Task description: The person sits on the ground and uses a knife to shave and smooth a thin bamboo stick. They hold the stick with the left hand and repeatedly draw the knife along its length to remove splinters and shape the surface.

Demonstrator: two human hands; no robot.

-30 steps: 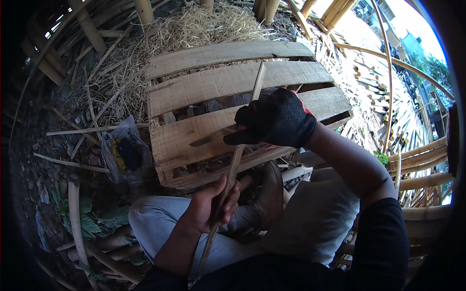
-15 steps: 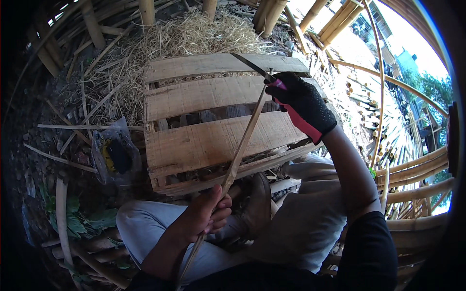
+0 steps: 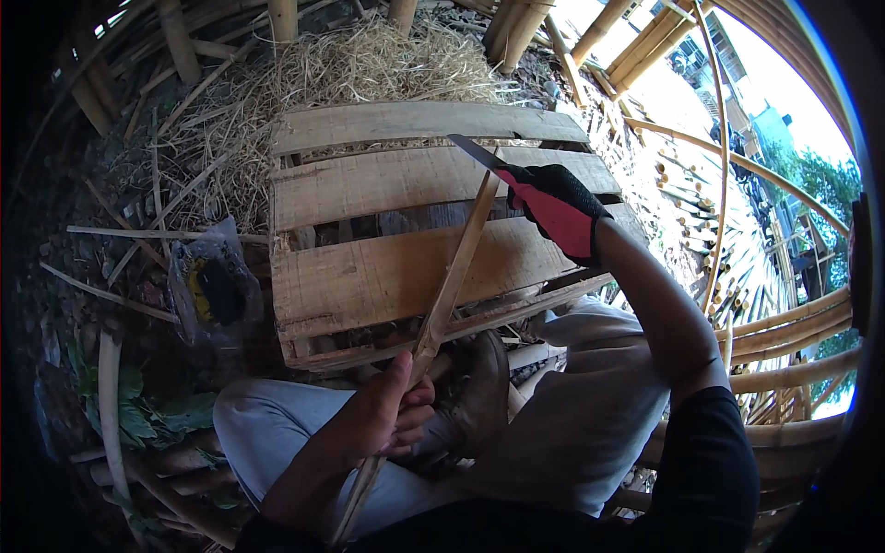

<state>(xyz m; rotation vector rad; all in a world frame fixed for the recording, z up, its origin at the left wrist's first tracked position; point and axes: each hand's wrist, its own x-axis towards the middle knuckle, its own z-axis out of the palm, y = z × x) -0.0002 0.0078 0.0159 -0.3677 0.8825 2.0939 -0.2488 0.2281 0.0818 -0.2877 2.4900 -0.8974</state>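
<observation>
My bare left hand (image 3: 392, 413) is closed around the lower part of a long bamboo strip (image 3: 461, 263), thumb lying along it. The strip slants up and away across a slatted wooden pallet (image 3: 369, 276), and its lower end runs down past my lap. In a black and pink glove, my right hand (image 3: 558, 205) grips a knife (image 3: 476, 151); the handle is mostly hidden by the fingers. The blade points up and left, close to the strip's far end. Whether the edge touches the strip, I cannot tell.
Straw-like shavings (image 3: 369, 69) are heaped behind the pallet. At its left lies a clear plastic bag (image 3: 217, 286) with yellow and black contents. Bamboo poles (image 3: 784, 323) stand and lie on the right, near a pile of cut bamboo (image 3: 701, 212). My legs are folded below the pallet.
My right hand and the knife have moved a little toward me, and the blade lies at a flatter angle. The strip looks turned, showing a wider face; my left hand keeps its hold.
</observation>
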